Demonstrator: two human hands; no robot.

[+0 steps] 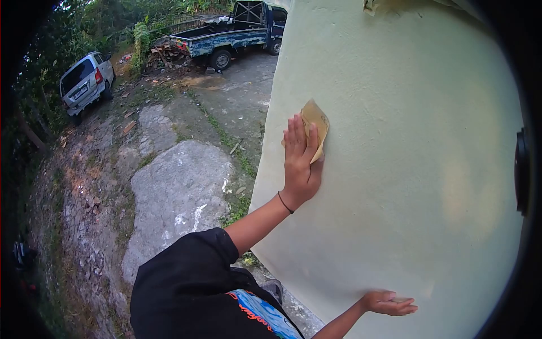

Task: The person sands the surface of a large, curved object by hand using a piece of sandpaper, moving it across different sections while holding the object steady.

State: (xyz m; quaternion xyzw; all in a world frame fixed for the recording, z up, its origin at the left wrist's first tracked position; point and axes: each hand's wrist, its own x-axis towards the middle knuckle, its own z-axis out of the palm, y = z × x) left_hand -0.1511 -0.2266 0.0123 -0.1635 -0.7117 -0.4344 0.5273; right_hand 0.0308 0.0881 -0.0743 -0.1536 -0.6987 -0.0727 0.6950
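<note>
A folded tan sheet of sandpaper [316, 125] lies against the pale green wall [389, 152], pinned there by my left hand [300, 161]. The fingers of that hand stretch upward over the sheet, whose top corner and right edge stick out past them. A thin dark band [285, 203] circles the left wrist. Low in the view, my right hand [390, 303] is beside the wall's lower part, its fingers extended and slightly curved. Nothing can be made out in it.
Rough ground with a large concrete slab [178, 186] lies left of the wall. A silver car [84, 85] stands at the upper left, and a blue pickup truck [231, 40] at the top. A dark round object [521, 169] is at the far right edge.
</note>
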